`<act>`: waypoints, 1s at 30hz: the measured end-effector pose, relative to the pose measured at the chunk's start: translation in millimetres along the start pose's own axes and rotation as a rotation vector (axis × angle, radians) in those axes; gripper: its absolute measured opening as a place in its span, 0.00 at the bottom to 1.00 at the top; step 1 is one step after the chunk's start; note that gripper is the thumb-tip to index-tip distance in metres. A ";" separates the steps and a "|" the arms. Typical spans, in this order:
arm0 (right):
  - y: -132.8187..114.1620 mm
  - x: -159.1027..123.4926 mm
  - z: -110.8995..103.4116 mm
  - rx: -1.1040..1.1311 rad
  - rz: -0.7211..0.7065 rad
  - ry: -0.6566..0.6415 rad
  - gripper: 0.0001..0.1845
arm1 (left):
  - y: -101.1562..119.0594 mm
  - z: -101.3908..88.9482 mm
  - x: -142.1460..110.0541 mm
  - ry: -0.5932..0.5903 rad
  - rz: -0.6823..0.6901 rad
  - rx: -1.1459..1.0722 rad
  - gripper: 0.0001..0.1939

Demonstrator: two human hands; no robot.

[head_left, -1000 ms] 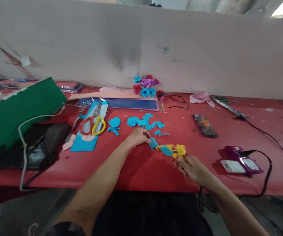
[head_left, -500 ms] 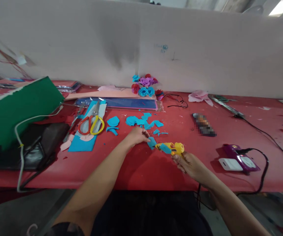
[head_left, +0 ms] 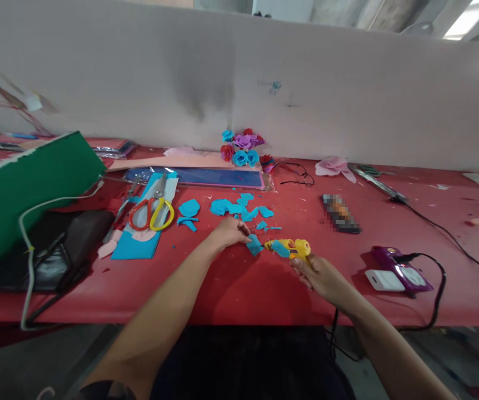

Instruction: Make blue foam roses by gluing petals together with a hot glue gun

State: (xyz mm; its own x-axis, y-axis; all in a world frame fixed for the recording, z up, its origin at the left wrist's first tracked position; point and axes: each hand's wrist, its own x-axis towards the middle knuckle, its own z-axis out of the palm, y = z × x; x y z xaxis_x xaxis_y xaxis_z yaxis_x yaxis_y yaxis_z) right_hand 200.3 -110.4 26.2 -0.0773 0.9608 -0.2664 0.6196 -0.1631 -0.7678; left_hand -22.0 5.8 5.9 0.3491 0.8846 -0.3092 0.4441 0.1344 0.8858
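Note:
Between the fingertips of my left hand [head_left: 230, 234] is a small blue paper piece [head_left: 255, 245]. My right hand [head_left: 318, 272] is wrapped round the handle of a yellow glue gun [head_left: 302, 248]. The gun's nozzle points left and is at the paper piece's right edge; whether they touch I cannot tell. Against the gun's barrel shows another blue paper piece [head_left: 280, 249]. Just beyond my left hand lie several blue paper cutouts [head_left: 221, 206] and thin scraps. A separate blue petal-shaped cutout [head_left: 189, 208] lies further left.
Scissors [head_left: 157, 209] with red and yellow handles lie on blue paper [head_left: 135, 248] at left, near a black bag [head_left: 81, 239] and green board [head_left: 56, 161]. Paper flowers [head_left: 243, 147] stand at the back. A phone [head_left: 340, 214] and purple power box [head_left: 406, 272] are at right.
The view has shifted slightly. Both hands keep their holds, and the blue piece in my left hand now shows flatter, a little apart from where the nozzle was.

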 end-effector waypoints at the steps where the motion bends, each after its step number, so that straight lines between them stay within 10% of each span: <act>1: -0.1 -0.1 -0.3 -0.011 0.000 0.006 0.23 | -0.2 -0.1 0.0 0.002 0.001 -0.003 0.07; 18: 16.1 51.0 -33.3 -0.924 -0.139 0.305 0.16 | 8.2 -10.7 -9.2 0.008 0.082 -0.041 0.03; 22: -11.6 54.0 -25.8 -0.807 -0.231 0.411 0.22 | 8.3 -18.9 -7.4 0.014 0.195 0.001 0.04; 30: -96.8 72.8 6.3 -0.433 -0.288 0.006 0.14 | 2.7 -20.6 1.0 -0.037 0.380 -0.173 0.08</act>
State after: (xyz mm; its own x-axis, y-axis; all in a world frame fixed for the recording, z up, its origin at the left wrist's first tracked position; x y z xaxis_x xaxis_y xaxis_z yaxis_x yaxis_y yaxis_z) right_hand 129.8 -26.1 77.5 -0.2890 0.9543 -0.0754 0.8403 0.2152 -0.4976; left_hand -37.4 16.2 15.2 0.4922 0.8695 0.0415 0.1338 -0.1227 0.9834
